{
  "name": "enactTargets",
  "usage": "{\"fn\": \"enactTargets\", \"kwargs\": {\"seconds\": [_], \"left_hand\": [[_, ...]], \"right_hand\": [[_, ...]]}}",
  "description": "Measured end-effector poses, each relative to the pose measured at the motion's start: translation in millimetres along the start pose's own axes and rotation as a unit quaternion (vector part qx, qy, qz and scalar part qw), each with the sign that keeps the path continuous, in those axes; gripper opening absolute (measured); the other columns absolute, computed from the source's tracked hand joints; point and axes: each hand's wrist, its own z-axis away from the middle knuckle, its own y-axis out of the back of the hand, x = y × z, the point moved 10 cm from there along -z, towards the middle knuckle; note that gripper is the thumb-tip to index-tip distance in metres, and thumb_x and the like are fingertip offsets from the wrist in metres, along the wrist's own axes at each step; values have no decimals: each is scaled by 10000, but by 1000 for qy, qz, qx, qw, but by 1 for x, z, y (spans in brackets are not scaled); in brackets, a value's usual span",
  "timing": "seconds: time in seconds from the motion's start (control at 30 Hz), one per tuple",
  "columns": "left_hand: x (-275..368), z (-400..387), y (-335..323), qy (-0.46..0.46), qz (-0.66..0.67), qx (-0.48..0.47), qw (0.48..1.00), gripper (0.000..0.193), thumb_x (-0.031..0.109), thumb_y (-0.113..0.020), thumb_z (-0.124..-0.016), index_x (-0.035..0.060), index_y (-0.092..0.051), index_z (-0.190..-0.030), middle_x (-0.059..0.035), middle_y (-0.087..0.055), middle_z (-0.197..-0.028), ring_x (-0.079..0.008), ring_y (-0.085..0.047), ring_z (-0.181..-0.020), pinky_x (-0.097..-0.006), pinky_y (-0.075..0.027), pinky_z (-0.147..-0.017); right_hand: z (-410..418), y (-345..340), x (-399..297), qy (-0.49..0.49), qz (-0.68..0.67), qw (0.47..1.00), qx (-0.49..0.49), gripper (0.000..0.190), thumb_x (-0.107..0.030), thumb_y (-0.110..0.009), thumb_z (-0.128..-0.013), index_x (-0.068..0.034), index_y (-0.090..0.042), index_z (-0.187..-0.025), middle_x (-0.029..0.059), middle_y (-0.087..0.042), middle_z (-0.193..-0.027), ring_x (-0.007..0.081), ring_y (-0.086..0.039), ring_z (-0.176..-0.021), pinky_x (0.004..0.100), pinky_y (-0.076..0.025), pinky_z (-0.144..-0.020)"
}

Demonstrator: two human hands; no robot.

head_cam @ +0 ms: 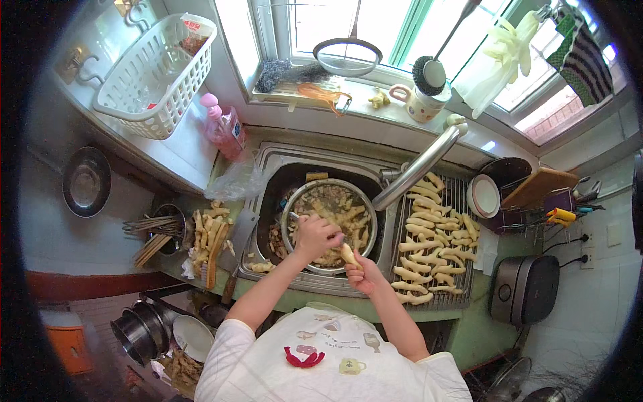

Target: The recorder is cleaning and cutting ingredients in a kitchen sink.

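Over a round steel basin [370,201] in the sink [274,176], my right hand [364,275] holds a pale, peeled piece of root [349,255], perhaps ginger. My left hand [317,236] is closed around a small tool whose metal end shows by the fingers; its kind is unclear. Murky water with knobbly root pieces [359,216] fills the basin. Rows of pale root pieces [422,245] lie on a metal drying rack [472,281] at the right. Left of the sink, a pile of root pieces [203,228] lies beside a wooden-backed brush [216,256] and a cleaver [244,228].
The faucet [419,166] reaches over the sink's right edge. A pink pump bottle [224,128], a plastic bag [236,178] and a container of chopsticks [171,243] stand or lie at the left. Bowls [484,196] and a dark appliance [525,290] are at the right.
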Motion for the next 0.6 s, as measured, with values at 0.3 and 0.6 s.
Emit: {"fn": "enactTargets", "kwargs": {"seconds": [0.3,0.6], "left_hand": [[-13,-5,8,59,80,-18,995,188,320,-700,-618,143,-641,-638,12,-562,-624,-176,-493,-667,-341,-309,-665],[-59,11,-1,102,-75,-63,990,221,357,-683,-634,148,-630,-583,-3,-539,-566,-192,-507,-664,-353,-329,-653]], "right_hand": [[2,-18,-2,13,41,999,-6,281,-384,-445,-900,-125,-458,-1009,-13,-438,-651,24,-340,-425,144,-312,-357],[-5,-12,-16,117,366,922,42,279,-314,-407,-928,-100,-481,-1091,18,-573,-824,43,-443,-524,164,-340,-430]]}}
